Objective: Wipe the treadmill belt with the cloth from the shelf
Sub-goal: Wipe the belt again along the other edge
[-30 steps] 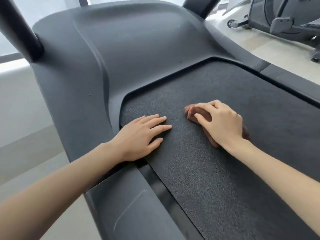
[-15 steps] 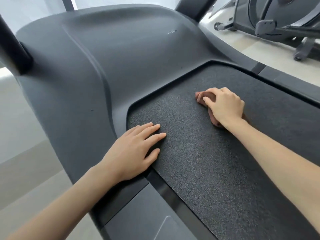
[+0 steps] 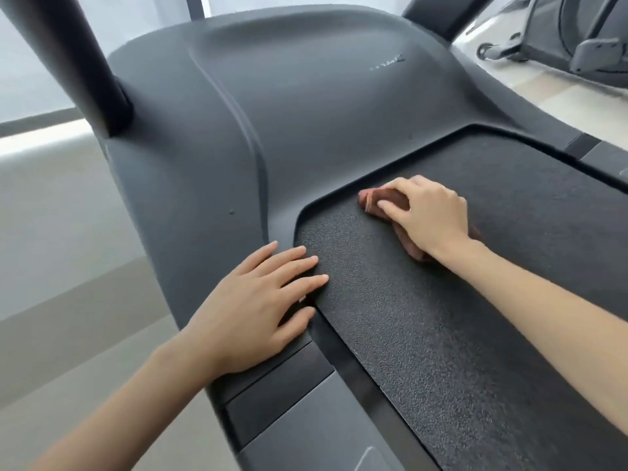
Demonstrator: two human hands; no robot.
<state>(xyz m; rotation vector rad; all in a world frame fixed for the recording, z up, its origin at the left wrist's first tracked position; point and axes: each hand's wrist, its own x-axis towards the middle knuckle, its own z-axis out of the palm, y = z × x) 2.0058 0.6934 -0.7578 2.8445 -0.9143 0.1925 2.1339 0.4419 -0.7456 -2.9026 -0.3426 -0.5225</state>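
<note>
The black textured treadmill belt (image 3: 441, 334) fills the lower right of the head view. A folded reddish-brown cloth (image 3: 370, 198) lies on the belt's front left corner, close to the motor cover's edge. My right hand (image 3: 431, 215) lies over the cloth with fingers curled on it, holding it against the belt, so most of the cloth is hidden. My left hand (image 3: 258, 307) rests flat with straight fingers on the belt's left edge and the side rail (image 3: 299, 419), holding nothing.
The grey motor cover (image 3: 323, 113) rises just ahead of the belt. A black upright post (image 3: 74, 62) stands at the upper left. Another exercise machine (image 3: 577, 39) sits on the pale floor at the upper right. Grey floor (image 3: 68, 266) runs along the left.
My right hand has slid the cloth forward along the belt, up to the motor cover's edge. My left hand has stayed flat at the belt's left edge.
</note>
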